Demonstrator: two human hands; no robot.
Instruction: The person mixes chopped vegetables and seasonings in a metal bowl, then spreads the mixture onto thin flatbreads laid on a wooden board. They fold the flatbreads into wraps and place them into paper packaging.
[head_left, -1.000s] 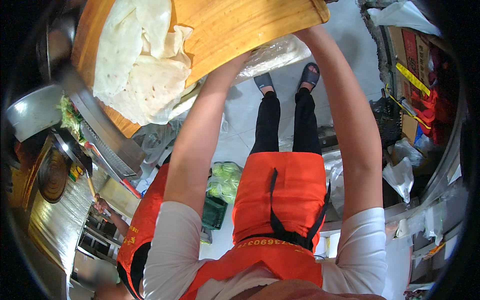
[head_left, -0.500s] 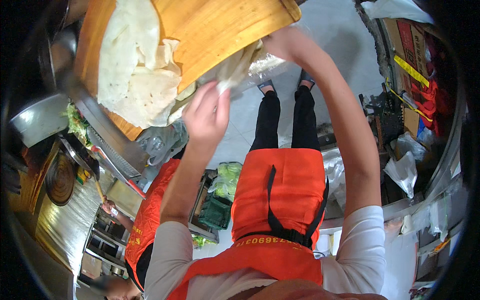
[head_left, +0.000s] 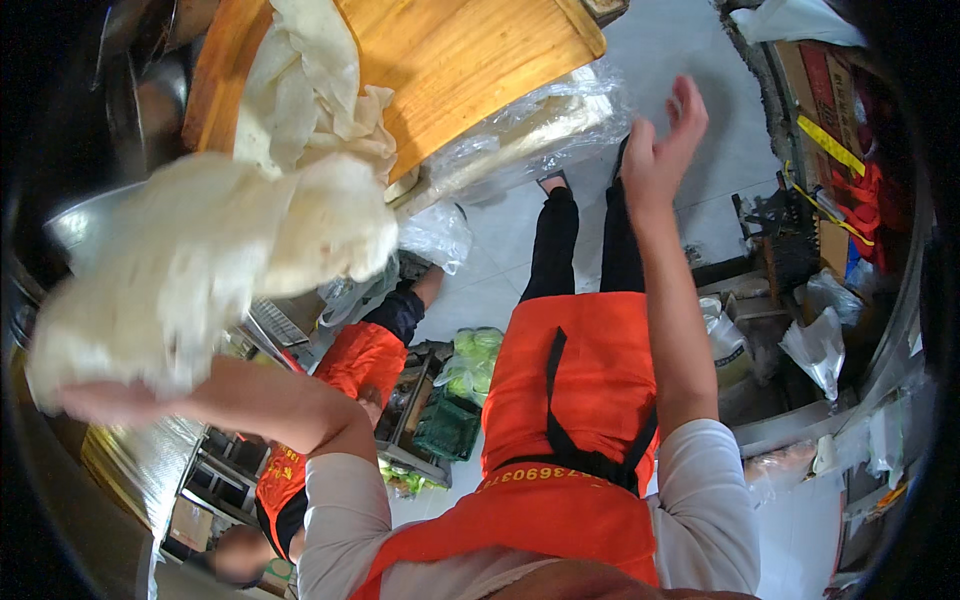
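wooden board [head_left: 470, 70] above pale tiled floor [head_left: 720, 150]; steel counter [head_left: 130, 470] left

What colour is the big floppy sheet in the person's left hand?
Off-white, creamy: the thin sheet over the left hand, seen in the head view.

- Bright, even daylight; pale floor [head_left: 720, 150] slightly washed out.
- Dough sheet [head_left: 200, 270] motion-blurred.
- Strong fisheye bending; black vignette at rim.
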